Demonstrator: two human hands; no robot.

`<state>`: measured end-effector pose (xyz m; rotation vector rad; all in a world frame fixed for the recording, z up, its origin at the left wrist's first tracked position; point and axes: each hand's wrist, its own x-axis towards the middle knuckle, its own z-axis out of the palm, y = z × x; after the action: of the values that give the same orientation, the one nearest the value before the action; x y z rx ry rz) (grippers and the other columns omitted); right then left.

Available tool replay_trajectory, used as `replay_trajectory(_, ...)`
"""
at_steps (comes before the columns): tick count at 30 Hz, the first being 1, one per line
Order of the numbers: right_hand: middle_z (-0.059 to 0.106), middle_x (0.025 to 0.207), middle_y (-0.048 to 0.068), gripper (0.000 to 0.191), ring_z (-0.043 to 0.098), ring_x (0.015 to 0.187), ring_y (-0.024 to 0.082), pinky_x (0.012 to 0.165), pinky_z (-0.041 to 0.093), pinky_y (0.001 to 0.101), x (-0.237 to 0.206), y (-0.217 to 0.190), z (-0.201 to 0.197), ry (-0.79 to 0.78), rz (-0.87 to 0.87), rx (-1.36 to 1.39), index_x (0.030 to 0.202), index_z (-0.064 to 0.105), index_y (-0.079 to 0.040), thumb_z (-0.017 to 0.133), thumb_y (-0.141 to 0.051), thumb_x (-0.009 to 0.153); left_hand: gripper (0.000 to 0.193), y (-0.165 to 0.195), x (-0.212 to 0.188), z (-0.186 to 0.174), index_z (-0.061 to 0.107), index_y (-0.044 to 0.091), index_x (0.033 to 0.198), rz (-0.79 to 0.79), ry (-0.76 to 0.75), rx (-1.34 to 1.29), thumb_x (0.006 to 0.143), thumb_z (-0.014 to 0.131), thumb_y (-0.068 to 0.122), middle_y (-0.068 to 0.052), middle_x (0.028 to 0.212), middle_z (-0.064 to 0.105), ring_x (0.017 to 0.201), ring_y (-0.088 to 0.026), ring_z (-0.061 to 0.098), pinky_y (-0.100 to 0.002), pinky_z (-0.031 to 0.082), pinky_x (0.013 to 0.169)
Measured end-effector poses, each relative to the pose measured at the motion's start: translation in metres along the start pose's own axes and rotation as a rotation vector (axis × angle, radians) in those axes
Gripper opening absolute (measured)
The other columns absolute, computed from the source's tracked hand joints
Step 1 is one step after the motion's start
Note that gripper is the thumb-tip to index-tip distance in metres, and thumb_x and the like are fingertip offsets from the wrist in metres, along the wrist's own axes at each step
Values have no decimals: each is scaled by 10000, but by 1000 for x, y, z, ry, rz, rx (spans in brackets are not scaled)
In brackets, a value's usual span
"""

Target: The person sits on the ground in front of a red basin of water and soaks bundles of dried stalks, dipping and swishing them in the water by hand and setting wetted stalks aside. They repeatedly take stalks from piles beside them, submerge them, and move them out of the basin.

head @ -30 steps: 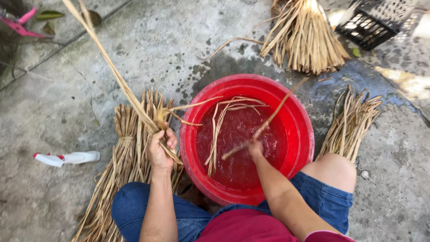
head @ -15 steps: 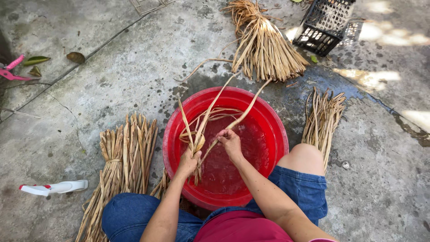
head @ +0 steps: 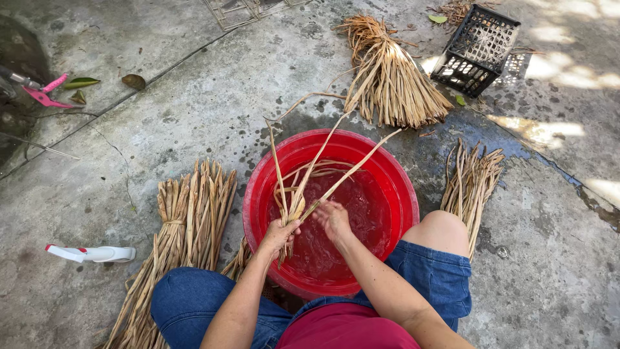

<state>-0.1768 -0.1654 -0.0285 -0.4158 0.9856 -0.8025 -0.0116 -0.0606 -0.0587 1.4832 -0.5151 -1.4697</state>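
The fingers of the left hand (head: 279,234) are curled shut around a few long dried reed strands (head: 303,184), gripping them low down over the near-left part of the red basin (head: 258,194). The right hand (head: 333,218) sits just beside it over the middle of the basin, fingers bent onto one of the same strands; whether they fully close on it cannot be told. From the two hands the strands fan upward and away, their far tips passing over the basin's far rim, while other loops lie coiled in the water (head: 352,207) inside the basin.

The basin stands on wet concrete ground (head: 194,110) between the person's knees. Just left of the basin lies a tied bundle of dry reeds (head: 187,220), and further left a white spray bottle (head: 97,253). Right of the basin, beside the bare knee, lies a smaller bundle (head: 471,184). Beyond the basin's far rim rests a splayed sheaf (head: 391,81), with a black plastic crate (head: 476,50) to its right. Far to the left of the basin, pink-handled shears (head: 46,92) lie near fallen leaves (head: 106,82).
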Motion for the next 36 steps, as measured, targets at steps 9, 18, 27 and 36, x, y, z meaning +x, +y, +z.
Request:
replay_trajectory(9,550,688,-8,223,395,474,104,398,314,268,7,30,-2,17,195,-294,949,668,-70,756,-274,942,329,9,-24,13,721,96,917,-114,29,187,960,686,420,51,597,474,445,-62,375,-246,276,390)
replay_trajectory(18,573,662,-65,174,342,435,34,359,270,186,86,-87,-69,270,67,48,919,743,-78,678,-211,1010,254,68,-103,-44,720,87,898,-46,-98,7,964,708,332,94,567,459,426,-13,339,-204,235,382)
replay_trajectory(27,682,744,57,291,608,565,130,506,530,290,93,-109,-92,39,-185,21,853,659,-84,523,-228,1067,152,124,-134,-76,708,41,1086,207,216,-218,1020,637,159,-41,804,717,635,-81,673,-208,535,552)
replay_trajectory(36,686,947,-3,466,669,692,138,558,569,304,30,105,-9,-98,371,-709,1308,564,-171,749,-357,923,266,89,-71,-51,686,75,1240,226,176,-266,986,622,125,-38,919,755,624,-42,584,-190,450,507)
